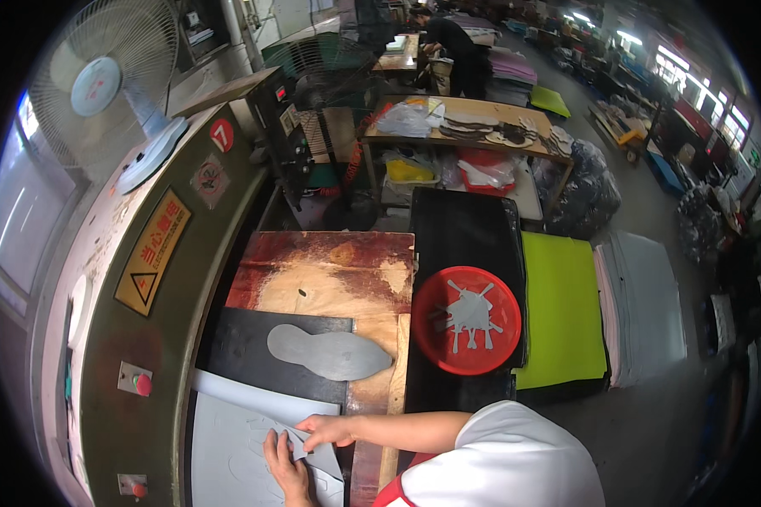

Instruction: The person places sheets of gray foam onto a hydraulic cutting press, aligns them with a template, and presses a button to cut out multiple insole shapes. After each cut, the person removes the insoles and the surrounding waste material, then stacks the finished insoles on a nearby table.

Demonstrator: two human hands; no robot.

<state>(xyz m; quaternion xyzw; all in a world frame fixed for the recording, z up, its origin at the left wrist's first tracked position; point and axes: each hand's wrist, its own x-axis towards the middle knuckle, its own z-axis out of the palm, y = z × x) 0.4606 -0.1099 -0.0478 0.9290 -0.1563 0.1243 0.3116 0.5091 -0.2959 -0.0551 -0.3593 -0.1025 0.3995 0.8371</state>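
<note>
A light grey sheet (228,456) marked with cut outlines lies at the lower left. My right hand (328,430) reaches in from the right over it and pinches a small grey cut piece (299,444). Against that piece's near-left edge, my left hand (287,473) has its fingers curled; the thumb is partly hidden. Beyond both hands, a grey sole-shaped piece (330,351) lies across a black mat (237,338) and the worn wooden board (313,262). To the right, a red round basin (425,342) holds a pile of grey strap-shaped cut pieces (469,313).
A green machine (177,346) with red buttons runs along the left, a fan (97,86) on top. Lime green sheets (562,304) and pale sheets (643,304) are stacked at the right. Farther off stand a table (482,110) with cut pieces and a bending person (452,51).
</note>
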